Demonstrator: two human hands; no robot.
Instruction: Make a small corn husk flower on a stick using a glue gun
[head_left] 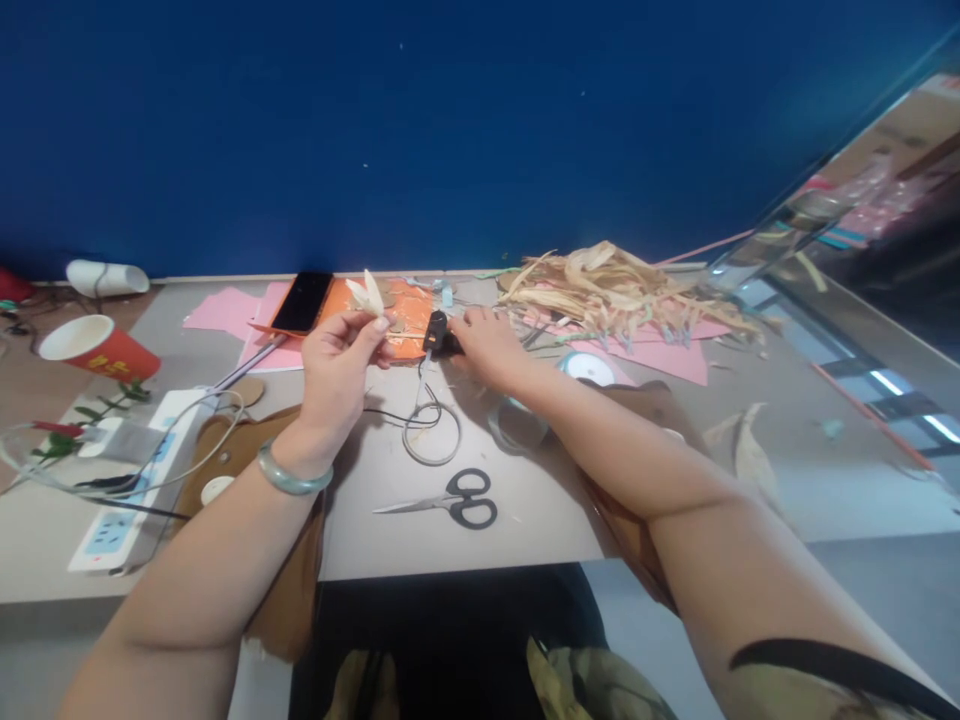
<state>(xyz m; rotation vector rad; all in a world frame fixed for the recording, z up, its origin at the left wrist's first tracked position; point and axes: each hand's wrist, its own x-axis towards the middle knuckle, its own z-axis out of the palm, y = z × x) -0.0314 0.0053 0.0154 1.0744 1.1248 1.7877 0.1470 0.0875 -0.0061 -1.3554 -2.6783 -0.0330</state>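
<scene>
My left hand is raised over the table, its fingers pinched on a small pale folded husk piece; a jade bangle sits on that wrist. My right hand lies on the table and reaches to a small black tool with a cord, fingers curled at it. The tool rests on the edge of an orange sheet. A black phone lies just left of the husk piece.
Black scissors lie near the front edge, a coiled cable behind them. A heap of dried husks sits on pink paper at the right. A power strip, a red paper cup and tape rolls are also here.
</scene>
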